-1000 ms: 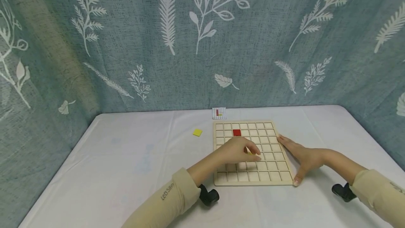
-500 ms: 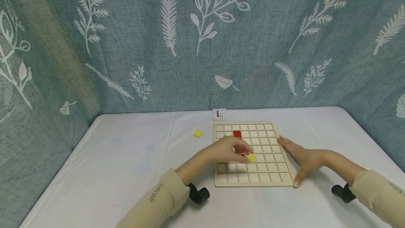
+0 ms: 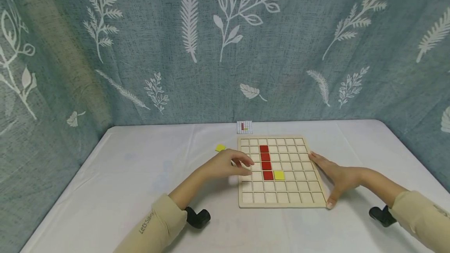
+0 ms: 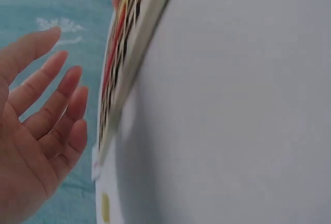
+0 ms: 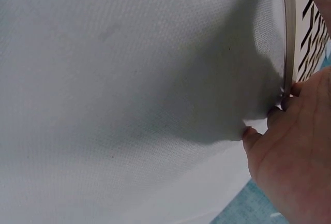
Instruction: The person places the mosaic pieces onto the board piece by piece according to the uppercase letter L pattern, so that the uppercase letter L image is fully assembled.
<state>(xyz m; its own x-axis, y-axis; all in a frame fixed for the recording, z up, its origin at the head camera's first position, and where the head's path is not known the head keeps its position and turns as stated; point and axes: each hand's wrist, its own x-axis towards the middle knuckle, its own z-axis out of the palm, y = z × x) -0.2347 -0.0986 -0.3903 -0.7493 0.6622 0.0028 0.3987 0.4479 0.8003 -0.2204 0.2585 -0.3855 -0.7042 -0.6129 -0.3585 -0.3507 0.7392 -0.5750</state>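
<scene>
A pale wooden grid board [image 3: 299, 199] lies on the white table. Several red square tiles [image 3: 266, 166] form a column in its cells, and a yellow tile [image 3: 279, 175] sits beside the lowest one. My left hand [image 3: 225, 164] hovers over the board's left edge, fingers loosely bent and thumb apart, holding nothing; the left wrist view shows the bare palm [image 4: 31, 146]. At the board's right side my right hand [image 3: 342, 179] rests with spread fingers against the edge and the thumb at the near corner. Its fingertips meet the board's side [image 5: 289, 38] in the right wrist view.
Another yellow tile [image 3: 220, 148] lies on the white tablecloth [image 3: 140, 159], left of the board and just behind my left hand. A small card with a printed grid pattern [image 3: 244, 127] is behind the board. A blue-green leaf-patterned curtain [image 3: 197, 85] hangs along the back.
My left hand has let go of a yellow tile in the board and moved left, uncovering the red column and that tile. My right hand has stayed at the board's edge.
</scene>
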